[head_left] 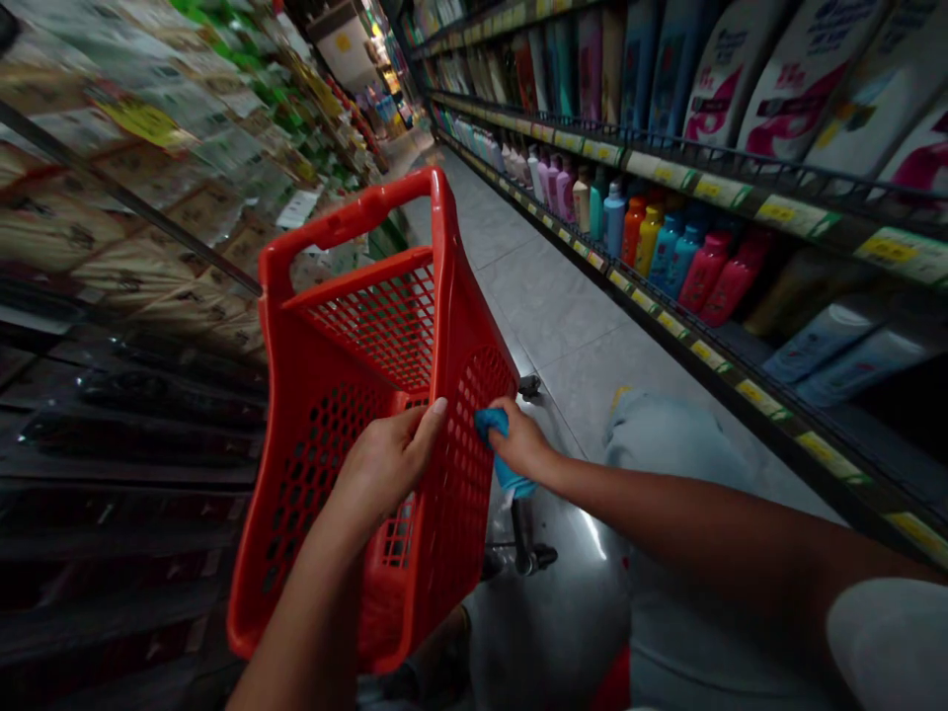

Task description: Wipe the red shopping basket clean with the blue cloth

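Observation:
A red plastic shopping basket (385, 326) with perforated walls is tipped up in front of me, its open side facing me. My left hand (389, 459) grips the basket's right wall at the rim, thumb on the edge and fingers inside. My right hand (522, 444) is closed on a blue cloth (498, 434) and presses it against the outside of that same wall. My knee in light trousers (667, 444) shows below the right arm.
A narrow shop aisle with a grey tiled floor (548, 296) runs ahead. Shelves of coloured bottles (667, 247) line the right side. Shelves of packaged goods (148, 197) line the left. A black wheeled frame (527, 538) stands under the basket.

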